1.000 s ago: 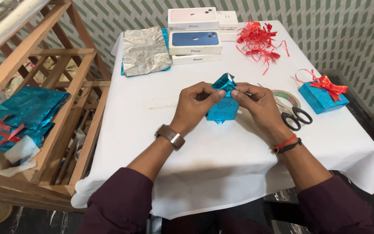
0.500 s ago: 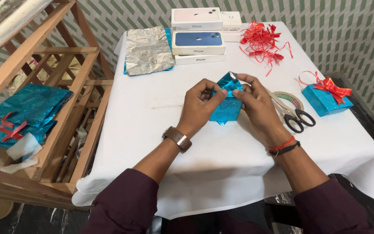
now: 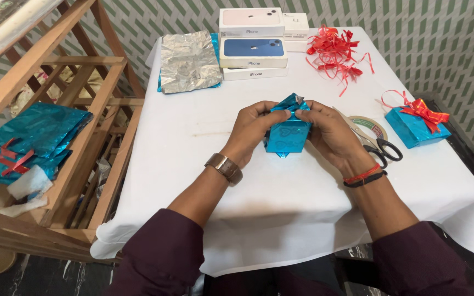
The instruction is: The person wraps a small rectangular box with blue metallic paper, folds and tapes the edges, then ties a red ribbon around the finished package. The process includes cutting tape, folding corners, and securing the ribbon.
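Right now I am holding the small blue foil-wrapped box upright near the middle of the white table, with my left hand closing on its left side and my right hand closing on its right. Both sets of fingertips are pinching the crumpled top flap of foil, so neither hand is open; each is gripping the parcel.

Judging by how things are lying, the wrapping is well along: the front and sides of the box are looking covered and smooth, while the top end is bunching up loose and is not yet folded flat or taped. No ribbon is sitting on it.

Just beside my right hand the scissors and the roll of tape are lying untouched. Farther right a finished blue parcel with a red bow is resting near the table edge. At the far side, the stack of phone boxes, a pile of red ribbon and a sheet of silver foil are waiting, well apart from my hands.
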